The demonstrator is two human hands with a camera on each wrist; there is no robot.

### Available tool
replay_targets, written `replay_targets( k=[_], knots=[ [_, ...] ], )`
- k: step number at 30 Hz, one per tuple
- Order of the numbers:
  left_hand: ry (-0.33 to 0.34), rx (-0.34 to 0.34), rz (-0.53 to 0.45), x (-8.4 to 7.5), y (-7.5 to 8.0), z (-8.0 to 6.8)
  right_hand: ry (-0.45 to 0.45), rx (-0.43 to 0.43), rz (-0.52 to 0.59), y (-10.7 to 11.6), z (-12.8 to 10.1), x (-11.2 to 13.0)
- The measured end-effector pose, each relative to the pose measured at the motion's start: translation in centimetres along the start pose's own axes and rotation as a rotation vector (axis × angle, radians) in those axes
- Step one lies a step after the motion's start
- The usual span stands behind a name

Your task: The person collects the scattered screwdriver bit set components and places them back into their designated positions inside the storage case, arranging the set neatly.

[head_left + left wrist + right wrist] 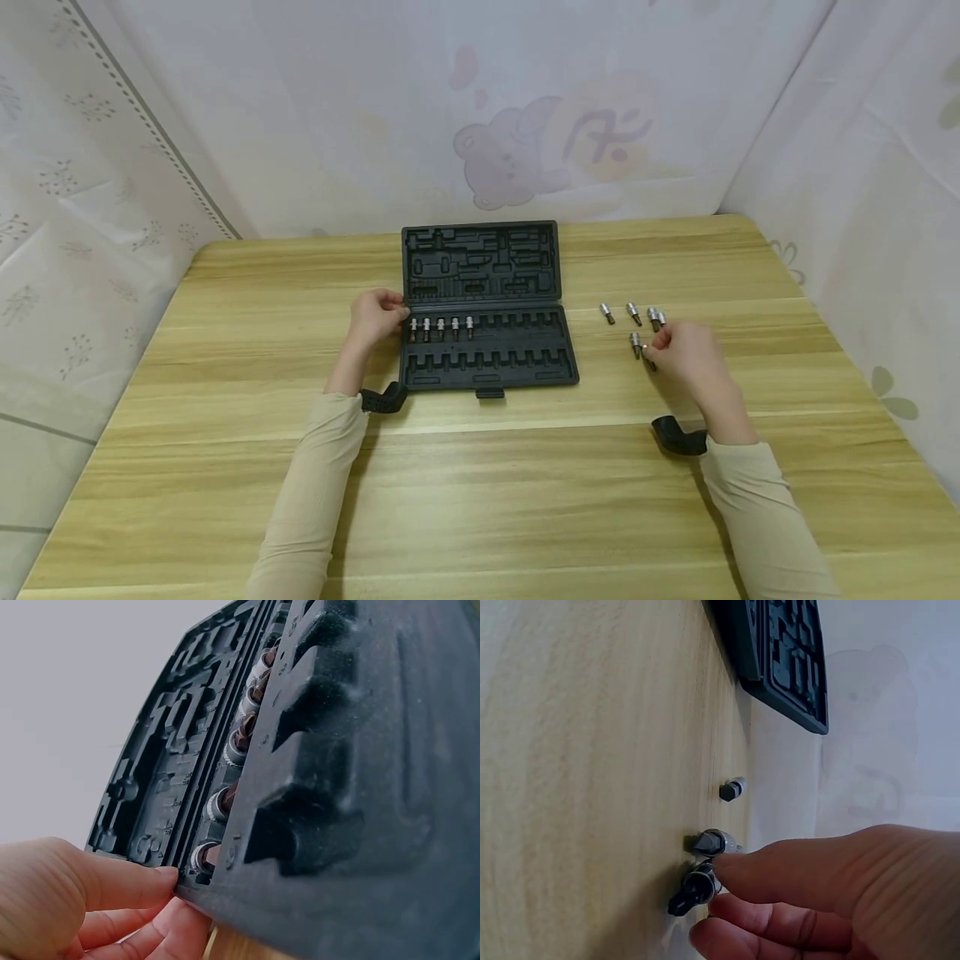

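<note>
A black plastic tool case [487,342] lies open on the table, its moulded lid [480,262] folded back. Several silver bit sockets [441,328] with dark tips sit in a row at the left of its upper slots. My left hand [372,317] grips the case's left edge near the hinge, thumb [142,881] on top and fingers underneath. On the right, my right hand [690,357] pinches a bit socket [696,891] between thumb and fingers, its dark tip pointing down. Beside that hand lie several loose bit sockets [636,343], one partly covered by the fingers.
The wooden table [510,500] reaches back to a pale printed curtain [337,125]. A latch tab [490,392] sticks out at the case's front. Black wrist mounts [678,437] are on both arms. Another bit socket [607,313] lies between the case and the right-hand group.
</note>
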State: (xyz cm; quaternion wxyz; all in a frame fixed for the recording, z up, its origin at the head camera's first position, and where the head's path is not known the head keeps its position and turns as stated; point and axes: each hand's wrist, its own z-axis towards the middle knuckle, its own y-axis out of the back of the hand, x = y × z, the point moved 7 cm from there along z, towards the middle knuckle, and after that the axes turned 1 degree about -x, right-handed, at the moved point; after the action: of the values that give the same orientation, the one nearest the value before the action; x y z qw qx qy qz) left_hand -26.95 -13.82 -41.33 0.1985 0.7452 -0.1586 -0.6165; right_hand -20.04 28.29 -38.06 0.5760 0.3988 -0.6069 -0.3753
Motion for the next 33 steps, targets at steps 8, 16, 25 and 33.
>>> replay_targets(
  k=[8, 16, 25, 33],
  knots=[
    [-0.008, 0.008, -0.002, 0.1, 0.0, 0.1, -0.02, 0.036, -0.012, -0.3, 0.0, -0.2],
    [-0.018, 0.01, 0.003, 0.0, 0.0, 0.0, -0.034, 0.044, -0.016, -0.4, 0.2, -0.5],
    [-0.013, 0.009, 0.004, 0.1, 0.0, 0.1, -0.082, 0.064, 0.01, -0.8, 0.4, -1.3],
    [-0.009, 0.012, 0.002, 0.1, 0.0, 0.1, -0.11, 0.064, 0.022, -0.5, 0.3, -1.5]
  ],
)
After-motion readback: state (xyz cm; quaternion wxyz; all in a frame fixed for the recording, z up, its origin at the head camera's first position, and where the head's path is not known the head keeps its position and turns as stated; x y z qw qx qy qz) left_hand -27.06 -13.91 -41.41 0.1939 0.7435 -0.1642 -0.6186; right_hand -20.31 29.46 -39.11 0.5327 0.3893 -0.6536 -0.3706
